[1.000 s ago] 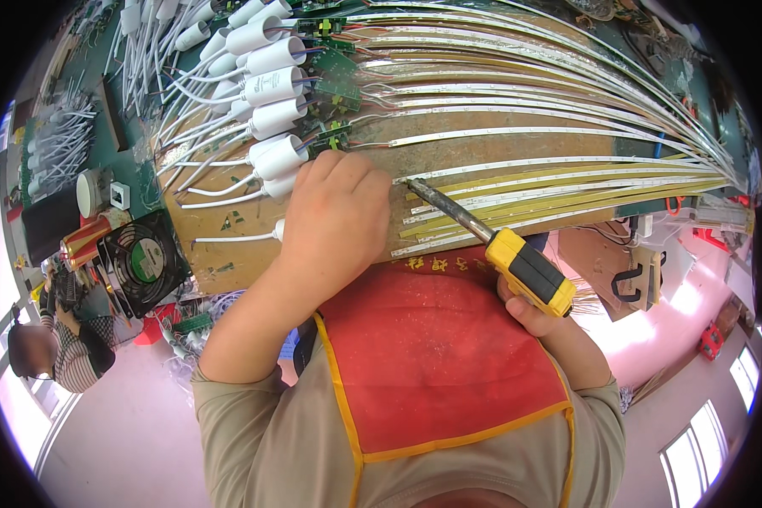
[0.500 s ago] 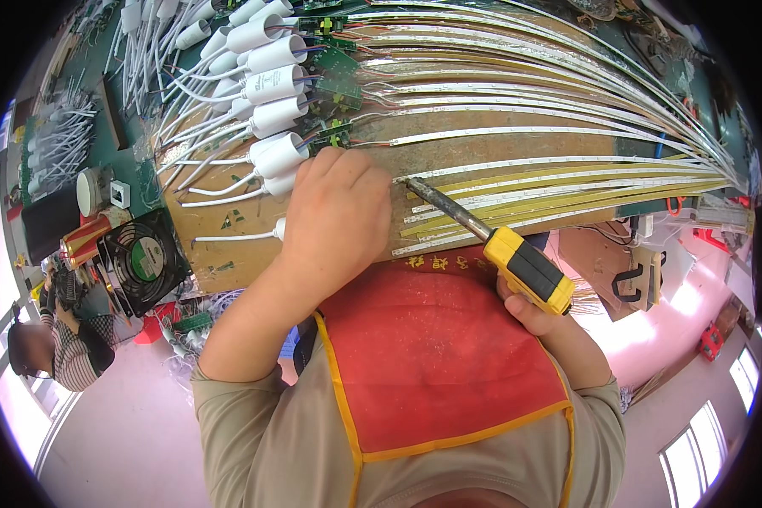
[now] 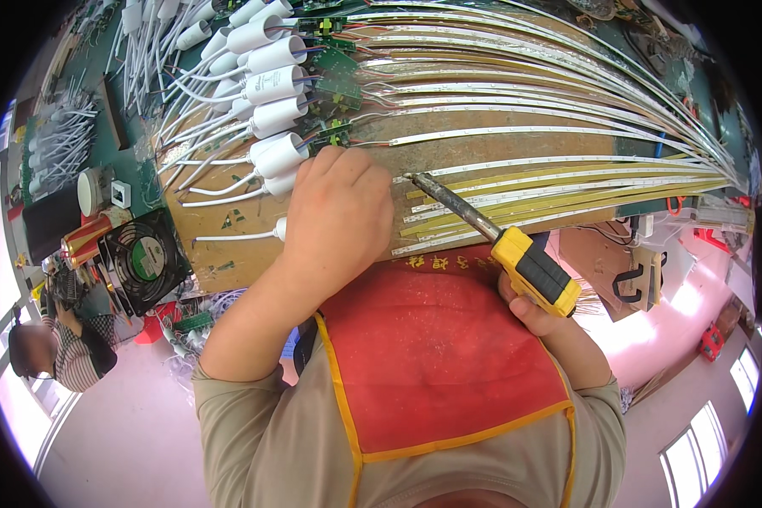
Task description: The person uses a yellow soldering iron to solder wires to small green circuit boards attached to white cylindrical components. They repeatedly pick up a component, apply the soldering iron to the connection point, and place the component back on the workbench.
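hands first, seen from the head camera, the only view there is: the left hand (image 3: 340, 207) lies knuckles up on the brown board (image 3: 229, 254), curled over the near end of a strip beside the white cylinders (image 3: 279, 154); whatever it pinches sits under the fingers, so i cannot tell how tight or on what exactly it closes. the right hand (image 3: 538, 315) is wrapped firmly round the yellow and black handle of a soldering iron (image 3: 533, 271), whose dark shaft runs up and left with its tip (image 3: 412, 177) just beside the left hand's fingers, at the ends of the pale led strips (image 3: 567, 182) that fan away to the right across the board. small green circuit boards (image 3: 337, 72) sit where cylinders and strips meet. a red apron (image 3: 432, 347) hangs below the board edge. off to the left stand a black fan (image 3: 144, 258) and a red and gold tube (image 3: 85, 239), and another person (image 3: 55, 356) sits low at the far left. to my eye the joint wants a steady left hand pressing the strip flat, the tip laid on the pad only briefly, and fingers kept clear of the hot shaft, which lies very near them.
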The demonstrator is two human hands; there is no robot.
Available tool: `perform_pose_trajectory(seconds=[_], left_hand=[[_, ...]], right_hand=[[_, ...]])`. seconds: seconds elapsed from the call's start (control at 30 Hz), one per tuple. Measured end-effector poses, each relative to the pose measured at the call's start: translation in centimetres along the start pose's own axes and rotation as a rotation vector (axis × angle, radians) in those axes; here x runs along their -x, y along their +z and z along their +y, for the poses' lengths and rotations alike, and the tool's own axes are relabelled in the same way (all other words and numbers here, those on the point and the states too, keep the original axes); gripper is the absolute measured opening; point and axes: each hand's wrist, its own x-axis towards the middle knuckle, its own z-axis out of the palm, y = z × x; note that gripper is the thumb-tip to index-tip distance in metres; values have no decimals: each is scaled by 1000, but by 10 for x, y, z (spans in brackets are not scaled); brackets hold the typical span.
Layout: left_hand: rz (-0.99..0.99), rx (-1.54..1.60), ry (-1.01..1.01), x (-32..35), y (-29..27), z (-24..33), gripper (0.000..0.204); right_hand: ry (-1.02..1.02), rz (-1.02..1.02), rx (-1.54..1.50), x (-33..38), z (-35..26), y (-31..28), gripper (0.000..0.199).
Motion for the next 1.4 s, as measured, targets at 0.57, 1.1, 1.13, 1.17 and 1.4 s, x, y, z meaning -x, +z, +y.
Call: perform_pose_trajectory(seconds=[0.57,1.1,1.13,1.17,1.4], left_hand=[[7,8,-4,0,0,1,11],[72,50,11,14,-19,4,25],[63,34,-1,19,-25,3,27],[54,22,-8,23,-28,1,28],[112,32,-8,25,-17,3,24]], right_hand=[[-137,25,1,2,10,-1,20],[-181,59,-196,7,24,-4,20],[-187,46,-183,6,26,-8,20],[-192,38,-167,6,26,-9,21],[-118,50,-145,3,11,-3,22]])
